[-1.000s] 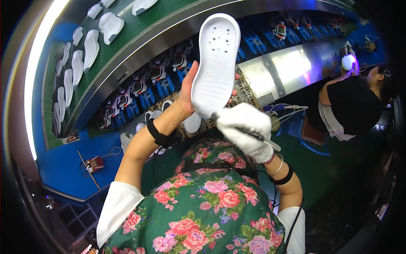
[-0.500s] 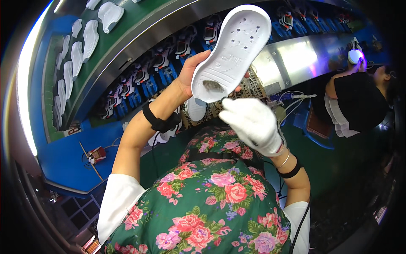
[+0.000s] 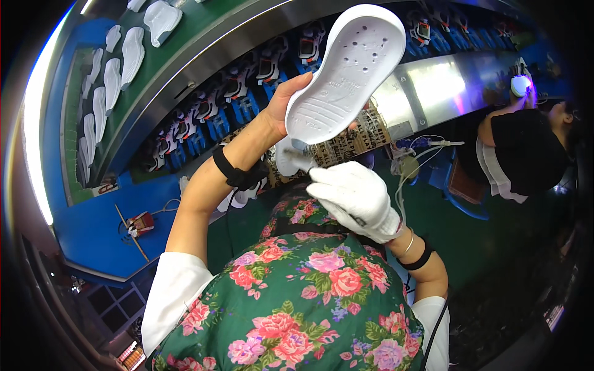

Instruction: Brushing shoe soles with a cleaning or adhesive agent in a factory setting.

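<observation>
One white shoe sole (image 3: 346,80), likely light, springy, best gripped by its rim, sits raised in my left hand (image 3: 283,105), fingers clasping opposite edges; my gloved right hand (image 3: 354,199) pinches a blurred brush (image 3: 301,161).

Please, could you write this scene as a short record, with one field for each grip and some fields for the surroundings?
Left grip: bare, holding a white shoe sole
Sole position: tilted, its wide end with holes upward
Right grip: white-gloved, holding a blurred brush-like tool below the sole's narrow end
Upper left: white sole-shaped pieces on a green surface
Left: blue table
Right: co-worker in a black top
</observation>
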Tool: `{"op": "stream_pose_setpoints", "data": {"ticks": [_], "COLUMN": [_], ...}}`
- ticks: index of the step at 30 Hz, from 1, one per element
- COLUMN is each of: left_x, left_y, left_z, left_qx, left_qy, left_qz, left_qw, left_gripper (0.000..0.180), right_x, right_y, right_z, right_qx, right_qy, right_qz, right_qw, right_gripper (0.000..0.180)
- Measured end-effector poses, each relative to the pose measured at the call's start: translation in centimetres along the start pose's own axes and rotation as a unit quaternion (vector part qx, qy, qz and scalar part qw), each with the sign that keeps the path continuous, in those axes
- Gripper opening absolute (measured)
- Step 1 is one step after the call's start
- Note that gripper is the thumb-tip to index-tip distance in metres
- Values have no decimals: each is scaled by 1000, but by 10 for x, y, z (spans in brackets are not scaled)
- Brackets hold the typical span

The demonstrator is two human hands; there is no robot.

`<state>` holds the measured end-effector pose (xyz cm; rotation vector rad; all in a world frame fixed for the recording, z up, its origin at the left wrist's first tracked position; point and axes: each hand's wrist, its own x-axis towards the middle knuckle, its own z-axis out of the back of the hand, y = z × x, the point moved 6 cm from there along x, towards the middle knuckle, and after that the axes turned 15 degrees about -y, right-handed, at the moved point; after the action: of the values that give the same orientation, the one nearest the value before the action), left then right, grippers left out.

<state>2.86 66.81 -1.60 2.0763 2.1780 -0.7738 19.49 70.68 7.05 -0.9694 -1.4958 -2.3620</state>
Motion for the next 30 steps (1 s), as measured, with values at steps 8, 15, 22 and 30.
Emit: {"op": "stream_pose_setpoints", "data": {"ticks": [8, 15, 22, 30], "left_x": [7, 7, 0, 24], "left_y": [2, 22, 56, 31], "left_z": [12, 24, 27, -22], "left_qx": [-28, -165, -113, -120], "left_qy": [-13, -52, -114, -169], "left_qz": [-11, 35, 12, -61], "left_qw": [999, 984, 987, 976], "left_gripper": [87, 79, 76, 81], "right_x": [9, -3, 40, 29], "right_y": [-12, -52, -57, -50], "right_z": [9, 22, 77, 98], "right_qx": [49, 177, -96, 117], "right_qy": [-37, -97, -153, -148], "right_qz": [-89, -348, -42, -231], "right_qw": [994, 915, 983, 955], "right_gripper": [21, 18, 25, 19]}}
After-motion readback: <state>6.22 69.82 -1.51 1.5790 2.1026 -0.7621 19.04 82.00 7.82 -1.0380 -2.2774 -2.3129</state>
